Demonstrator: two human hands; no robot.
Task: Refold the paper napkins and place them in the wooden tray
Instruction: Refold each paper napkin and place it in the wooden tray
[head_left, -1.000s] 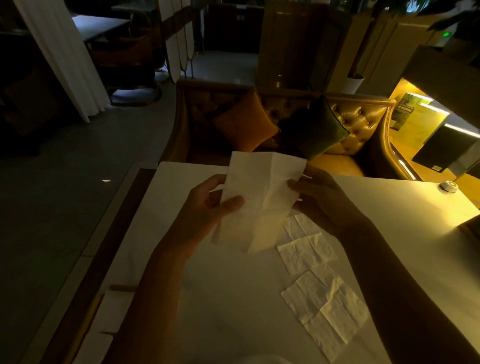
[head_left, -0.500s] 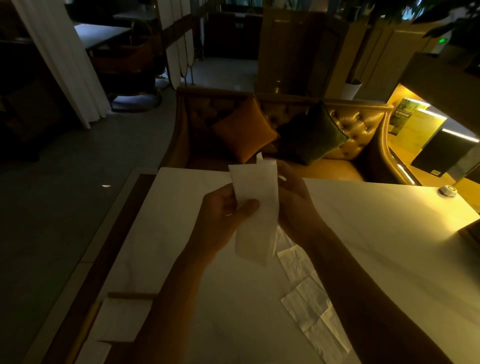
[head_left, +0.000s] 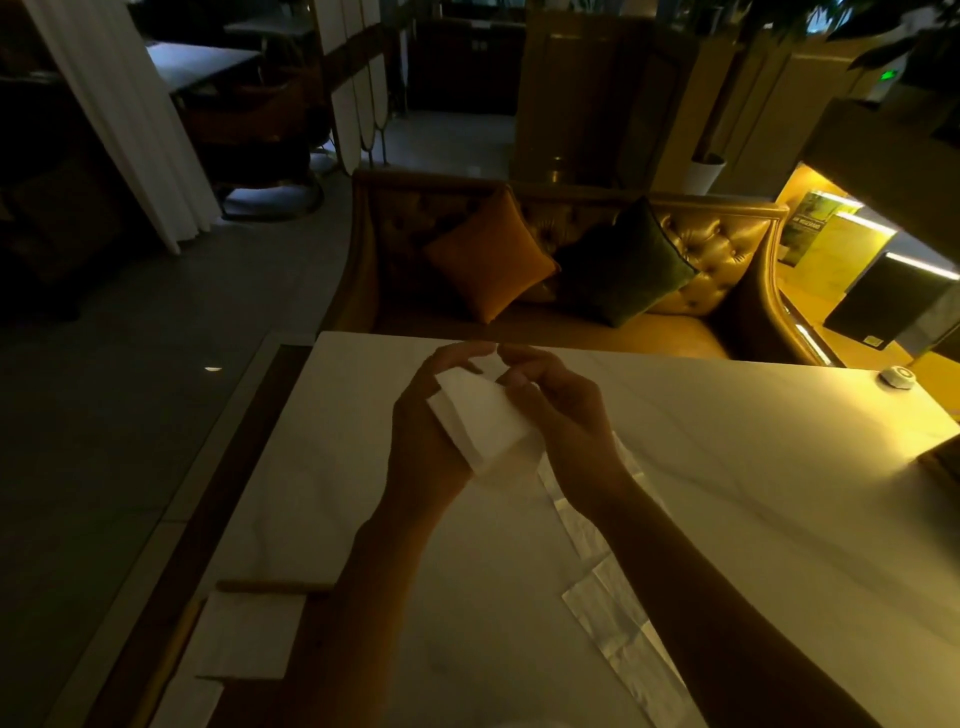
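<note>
Centre frame, above the pale worktop (head_left: 753, 467): folded paper napkin (head_left: 483, 423) held up between both hands; the left hand (head_left: 426, 436) cups it from the left side, grip closed round its edge with fingers behind the paper; the right hand (head_left: 563, 410) has its grip pinching the upper right part. Lower right, unfolded napkins (head_left: 613, 618) lie flat on the worktop, partly hidden by the right forearm. Lower left, the wooden tray (head_left: 272, 587) holds a white napkin (head_left: 249, 639), well apart from the hands

The pale worktop (head_left: 727, 467) carries a wooden tray (head_left: 275, 587) at 7 o'clock, unfolded paper napkins (head_left: 602, 613) at 5 o'clock and a small round white object (head_left: 896, 376) at 2 o'clock.
</note>
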